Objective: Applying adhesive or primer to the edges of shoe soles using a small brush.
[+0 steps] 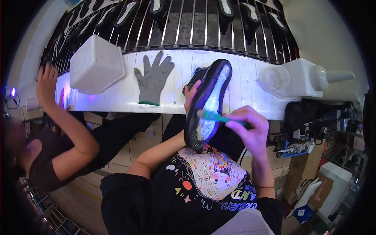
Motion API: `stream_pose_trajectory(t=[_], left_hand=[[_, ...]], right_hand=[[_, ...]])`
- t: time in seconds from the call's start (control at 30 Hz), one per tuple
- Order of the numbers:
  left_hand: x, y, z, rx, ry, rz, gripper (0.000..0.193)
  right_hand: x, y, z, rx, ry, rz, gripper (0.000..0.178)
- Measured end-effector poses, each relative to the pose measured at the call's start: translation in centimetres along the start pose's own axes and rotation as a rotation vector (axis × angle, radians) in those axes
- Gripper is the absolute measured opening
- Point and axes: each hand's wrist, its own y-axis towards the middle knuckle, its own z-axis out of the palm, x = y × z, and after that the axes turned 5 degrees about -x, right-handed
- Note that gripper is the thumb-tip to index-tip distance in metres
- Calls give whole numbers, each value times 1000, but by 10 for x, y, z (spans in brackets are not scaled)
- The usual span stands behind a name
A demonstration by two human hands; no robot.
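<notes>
My left hand (191, 97) grips a black shoe (207, 103) from behind, sole side up, tilted toward me above the white bench (243, 94). Its pale sole glows bluish under violet light. My right hand (250, 131) is closed on a teal-handled brush (213, 116), whose head rests on the middle of the sole.
A grey work glove (153, 78) lies flat on the bench. A white tub (96, 64) stands at the left, a white jug with a spout (301, 78) at the right. Behind runs a conveyor rack (188, 23) carrying shoes. A co-worker's arm (64, 121) reaches up at the left.
</notes>
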Motion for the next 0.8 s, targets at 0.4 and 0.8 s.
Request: stream_pose_trajectory(t=[0.4, 0.8], left_hand=[[24, -3, 2, -18, 110, 301, 90], [29, -3, 12, -69, 181, 439, 91]], right_hand=[[9, 0, -4, 42, -135, 4, 12], [-53, 33, -15, -221, -203, 146, 12]])
